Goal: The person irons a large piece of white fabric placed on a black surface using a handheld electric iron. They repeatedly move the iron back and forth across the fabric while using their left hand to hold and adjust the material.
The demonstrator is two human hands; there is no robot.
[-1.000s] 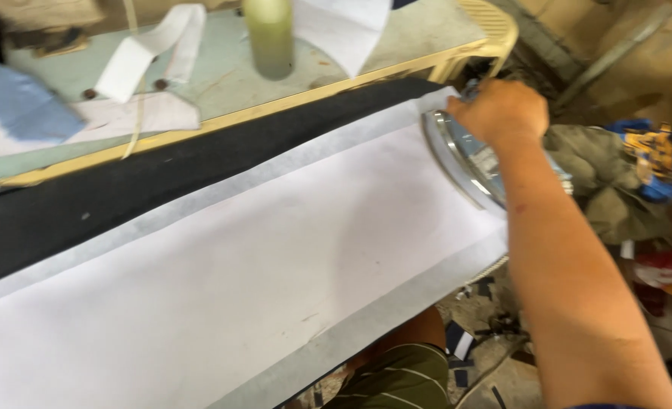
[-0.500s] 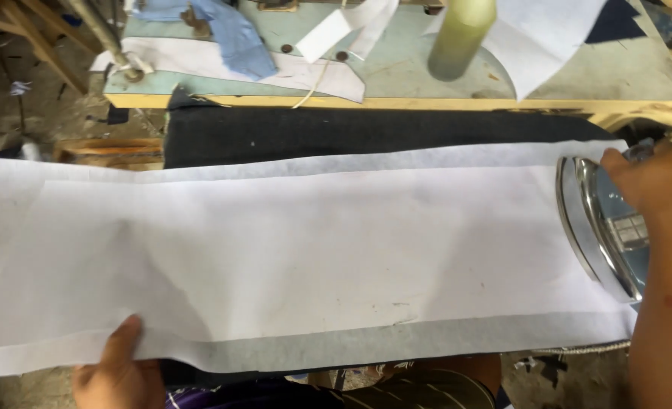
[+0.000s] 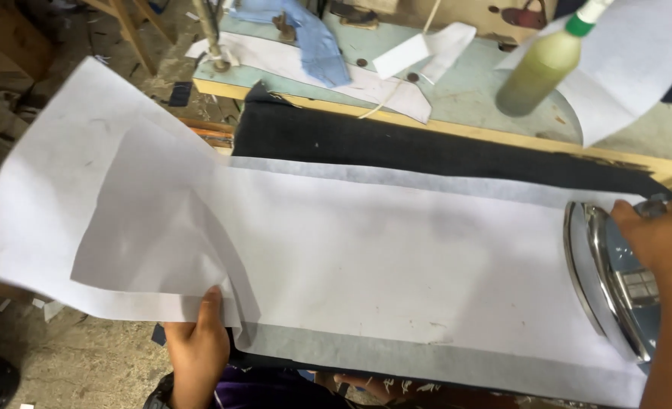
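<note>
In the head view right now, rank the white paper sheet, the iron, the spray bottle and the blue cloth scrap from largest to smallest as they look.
1. white paper sheet
2. iron
3. spray bottle and blue cloth scrap: they look about alike, and both sit farther from the camera, so I won't rank them.

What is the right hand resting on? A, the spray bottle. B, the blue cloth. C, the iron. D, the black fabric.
C: the right hand sits on the iron at the right end of the white sheet, while the spray bottle stands untouched on the table behind.
</note>
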